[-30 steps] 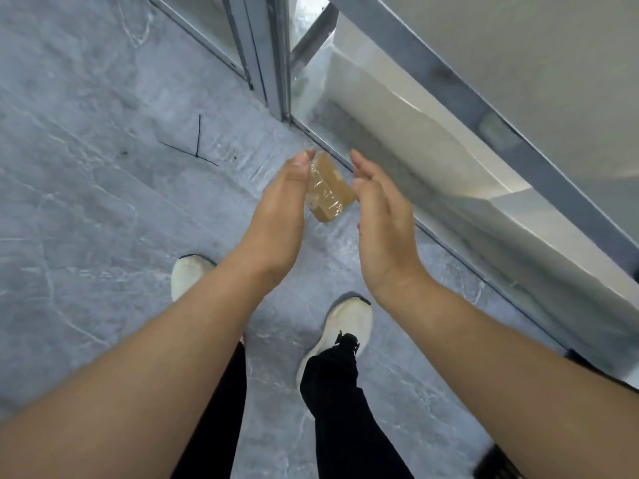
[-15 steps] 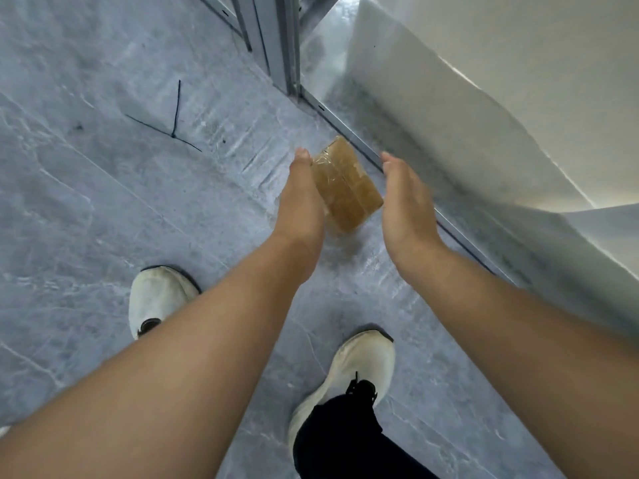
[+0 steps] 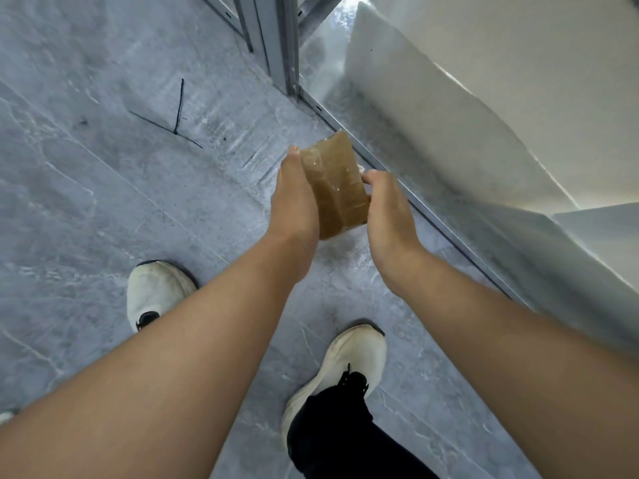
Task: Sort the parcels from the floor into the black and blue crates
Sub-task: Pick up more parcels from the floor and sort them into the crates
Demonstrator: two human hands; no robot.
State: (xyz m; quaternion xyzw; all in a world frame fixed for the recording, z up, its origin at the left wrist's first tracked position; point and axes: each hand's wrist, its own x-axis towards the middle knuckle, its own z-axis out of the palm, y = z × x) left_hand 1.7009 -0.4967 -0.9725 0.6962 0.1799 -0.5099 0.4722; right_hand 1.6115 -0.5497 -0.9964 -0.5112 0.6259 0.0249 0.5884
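A taped brown parcel sits above the grey floor between both hands. The right hand curls round its right edge. The left hand presses its left side, fingers hidden.

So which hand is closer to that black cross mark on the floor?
Left. The left hand presses the parcel's left side, just right of the black mark; the right hand holds the parcel's right side, beside the metal rail, farther from the mark.
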